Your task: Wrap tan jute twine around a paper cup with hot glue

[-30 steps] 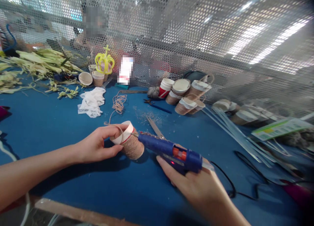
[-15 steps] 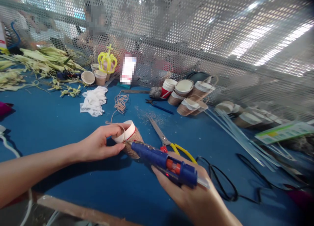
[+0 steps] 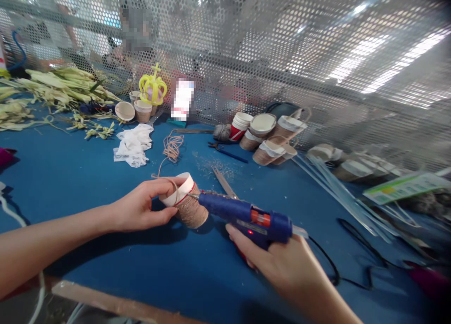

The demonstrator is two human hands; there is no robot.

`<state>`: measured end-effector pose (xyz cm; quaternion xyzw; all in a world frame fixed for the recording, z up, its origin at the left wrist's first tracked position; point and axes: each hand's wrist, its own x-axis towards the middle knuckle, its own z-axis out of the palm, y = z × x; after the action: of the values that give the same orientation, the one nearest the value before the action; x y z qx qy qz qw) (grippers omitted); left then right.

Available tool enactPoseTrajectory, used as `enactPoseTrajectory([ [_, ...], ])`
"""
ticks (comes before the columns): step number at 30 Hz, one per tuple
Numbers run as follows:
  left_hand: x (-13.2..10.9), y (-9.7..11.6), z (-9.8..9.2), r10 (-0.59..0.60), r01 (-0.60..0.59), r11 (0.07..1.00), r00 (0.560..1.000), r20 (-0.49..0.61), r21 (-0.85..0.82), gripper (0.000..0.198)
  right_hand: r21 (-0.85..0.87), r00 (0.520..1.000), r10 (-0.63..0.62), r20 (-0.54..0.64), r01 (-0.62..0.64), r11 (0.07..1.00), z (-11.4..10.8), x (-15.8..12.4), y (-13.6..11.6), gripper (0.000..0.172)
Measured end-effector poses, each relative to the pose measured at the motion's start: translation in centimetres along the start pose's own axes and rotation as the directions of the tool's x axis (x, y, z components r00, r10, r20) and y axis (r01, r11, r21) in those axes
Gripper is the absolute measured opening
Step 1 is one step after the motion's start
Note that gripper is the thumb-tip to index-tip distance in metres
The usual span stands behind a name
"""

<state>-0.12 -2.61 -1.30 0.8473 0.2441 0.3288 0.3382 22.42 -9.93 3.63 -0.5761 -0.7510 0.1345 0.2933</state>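
My left hand (image 3: 150, 204) pinches the white rim of a paper cup (image 3: 192, 210), tilted on its side, its lower part wound with brown twine. A red line runs round the cup where the winding ends. From the loose twine coil (image 3: 172, 148) a strand leads to my left fingers. My right hand (image 3: 269, 256) is wrapped round the handle of a blue hot glue gun (image 3: 243, 216), whose metal nozzle points at the cup near the red line. A clear glue stick pokes out of the gun's back. Behind the gun, scissors (image 3: 225, 182) lie partly hidden.
Twine-wrapped cups (image 3: 269, 151) stand at the back right, near clear glue sticks (image 3: 327, 192) and a black cable (image 3: 352, 239). Pliers (image 3: 227, 152) lie mid-table. White cloth (image 3: 133, 144), corn husks (image 3: 66, 89) and a yellow crown (image 3: 152, 89) sit left. Perforated metal closes the back.
The glue gun has swung up and to the right, its nozzle now higher on the cup's side. More of the twine winding shows. My left hand has barely moved.
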Motion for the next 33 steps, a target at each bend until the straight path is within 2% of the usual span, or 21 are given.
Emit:
enactPoseTrajectory([
  [10, 0.0, 0.1, 0.0, -0.015, 0.015, 1.0, 1.0, 0.012, -0.016, 0.011, 0.016, 0.993, 0.117, 0.019, -0.117, 0.993, 0.0, -0.1, 0.4, 0.014],
  [17, 0.2, 0.2, 0.0, -0.022, 0.022, 1.0, 1.0, -0.004, -0.02, 0.013, 0.052, 0.998, 0.068, -0.005, -0.068, 0.996, 0.3, 0.0, 0.9, 0.017],
  [24, 0.1, 0.1, 0.1, -0.02, 0.02, 0.999, 1.0, -0.006, -0.034, 0.013, -0.001, 0.998, 0.056, -0.007, -0.056, 0.998, 0.6, 0.2, 1.5, 0.018],
  [26, 0.1, 0.0, 0.1, -0.026, 0.025, 0.999, 1.0, -0.006, -0.028, 0.011, 0.002, 0.998, 0.055, 0.02, -0.056, 0.998, 0.4, 0.3, 1.7, 0.018],
  [31, 0.0, -0.1, 0.1, -0.028, 0.028, 0.999, 1.0, -0.002, -0.032, 0.011, -0.013, 0.984, 0.041, 0.172, -0.04, 0.999, -0.2, 0.7, 1.9, 0.017],
  [33, 0.1, -0.1, 0.1, -0.033, 0.032, 0.999, 0.999, -0.002, -0.023, 0.011, -0.035, 0.987, 0.058, 0.151, -0.053, 0.998, -0.2, 0.6, 1.7, 0.019],
])
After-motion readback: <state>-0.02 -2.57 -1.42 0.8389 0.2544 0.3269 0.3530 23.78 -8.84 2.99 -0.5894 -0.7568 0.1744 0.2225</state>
